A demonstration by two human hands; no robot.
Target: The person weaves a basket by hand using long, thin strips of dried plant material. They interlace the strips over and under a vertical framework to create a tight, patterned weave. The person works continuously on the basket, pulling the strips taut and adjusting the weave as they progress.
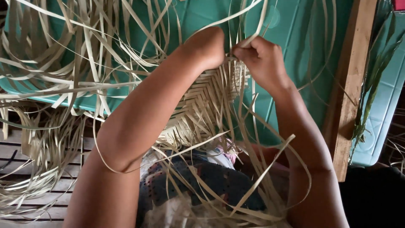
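Wooden slats [25, 169] formed the floor at the lower left, partly buried under loose pale leaf strips [46, 139]. Nearest the camera, a patterned cloth [211, 181] covered the person's lap, with more loose strips lying across it. Above the lap rested the woven mat section [202, 101], its finished part showing a herringbone pattern and its unwoven strips fanning out toward the lap and upward. Both forearms reached forward over this piece. Left hand [206, 46] was curled into a closed fist at the upper edge of the weave; what its fingers held could not be told, as they were turned away from the camera. Right hand [261, 59] sat just beside it, fingers pinched tightly on a single strip [255, 29] that rose and curved away toward the top of the view. Beyond the hands lay a teal plastic sheet [295, 38], with many strips spread over it at the left. A wooden plank [350, 84] ran along its right side, and green leaves [375, 71] lay beyond the plank.
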